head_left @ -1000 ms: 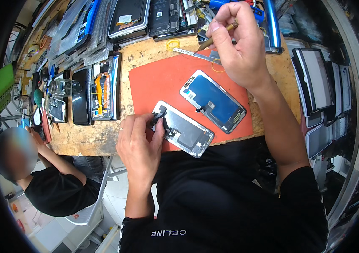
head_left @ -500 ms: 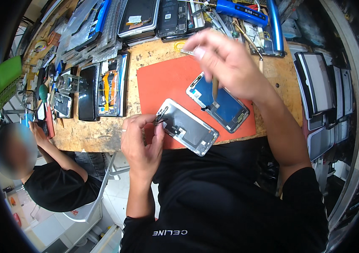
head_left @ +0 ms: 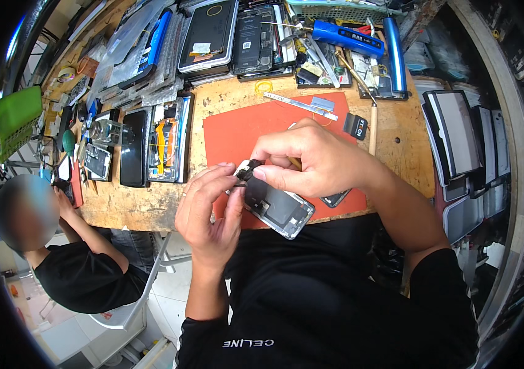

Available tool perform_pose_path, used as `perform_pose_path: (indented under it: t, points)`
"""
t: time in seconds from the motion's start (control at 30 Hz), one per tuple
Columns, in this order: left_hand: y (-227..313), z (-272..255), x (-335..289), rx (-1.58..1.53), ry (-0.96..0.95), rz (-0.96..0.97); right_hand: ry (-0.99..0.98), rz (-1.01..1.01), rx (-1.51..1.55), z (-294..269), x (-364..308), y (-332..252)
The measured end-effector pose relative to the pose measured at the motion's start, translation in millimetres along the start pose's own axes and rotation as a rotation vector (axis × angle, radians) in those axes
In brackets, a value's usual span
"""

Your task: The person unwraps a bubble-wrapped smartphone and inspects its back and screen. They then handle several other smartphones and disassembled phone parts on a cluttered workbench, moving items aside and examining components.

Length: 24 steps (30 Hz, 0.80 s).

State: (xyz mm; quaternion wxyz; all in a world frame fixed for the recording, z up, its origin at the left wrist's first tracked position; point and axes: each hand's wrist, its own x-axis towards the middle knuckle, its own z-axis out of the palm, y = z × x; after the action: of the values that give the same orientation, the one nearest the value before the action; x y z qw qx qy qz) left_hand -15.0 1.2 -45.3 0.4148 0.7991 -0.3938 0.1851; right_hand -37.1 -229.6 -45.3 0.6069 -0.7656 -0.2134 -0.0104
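Observation:
A phone screen assembly (head_left: pixel 281 210) lies with its back up, tilted, on the orange mat. At its upper left end my left hand (head_left: pixel 208 212) pinches a thin black strip (head_left: pixel 240 185) between thumb and fingers. My right hand (head_left: pixel 314 157) reaches over from the right, its thumb and forefinger closed on a small black part (head_left: pixel 250 168) at the same end. A brownish tool (head_left: pixel 296 163) shows partly in the right palm; its kind is hidden. Beneath that hand, a second screen assembly (head_left: pixel 337 198) shows only its lower corner.
On the orange mat (head_left: pixel 228 132) lie a metal ruler (head_left: pixel 296 104) and a black card-like piece (head_left: pixel 355 126). A wooden-handled tool (head_left: pixel 373 129) is right of it. Phones (head_left: pixel 133 150), a blue electric tool (head_left: pixel 348 38) and stacked trays (head_left: pixel 456 129) surround the work. Another person (head_left: pixel 90 264) sits at left.
My right hand has come down and left from above the second screen assembly to the first one's upper end, now covering most of the second. My left hand stays nearly in place.

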Motion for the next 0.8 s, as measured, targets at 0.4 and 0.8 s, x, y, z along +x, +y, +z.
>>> perform_pose_path:
  t: [0.4, 0.8]
  points:
    - [-4, 1, -16, -0.091, 0.066, -0.220, 0.150, -0.016, -0.029, 3, -3, -6]
    - [-3, 1, -20, -0.124, 0.055, -0.312, 0.135, 0.054, -0.073, 2, -3, -5]
